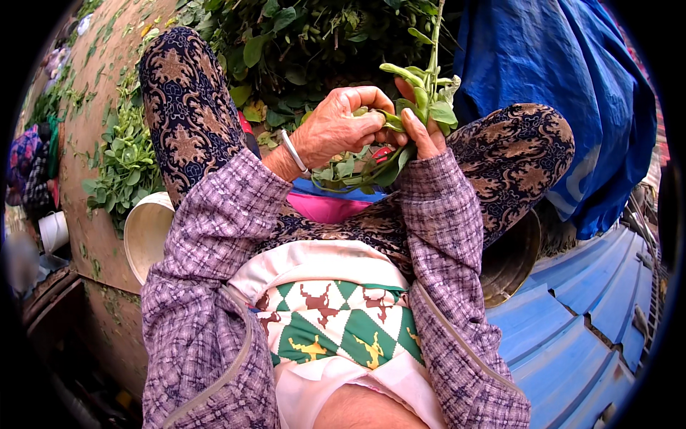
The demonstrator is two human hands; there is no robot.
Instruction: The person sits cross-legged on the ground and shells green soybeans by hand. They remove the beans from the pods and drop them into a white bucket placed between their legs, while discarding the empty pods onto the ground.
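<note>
So, both hands pinched shut: left hand (336, 129) and right hand (423, 132) gripping leafy green stem (427, 86); blue tarp (564, 93) behind, white bucket (146, 232) left.

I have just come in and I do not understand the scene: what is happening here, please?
A person is sitting with knees apart and working on a leafy green stem with both bare hands. The right hand holds the stem upright, and the left hand, which wears a bangle, pinches a green pod or leaf at its base. A large heap of the same greens lies in front of the knees. A pale bucket stands on the person's left and a metal bowl on the right.
</note>
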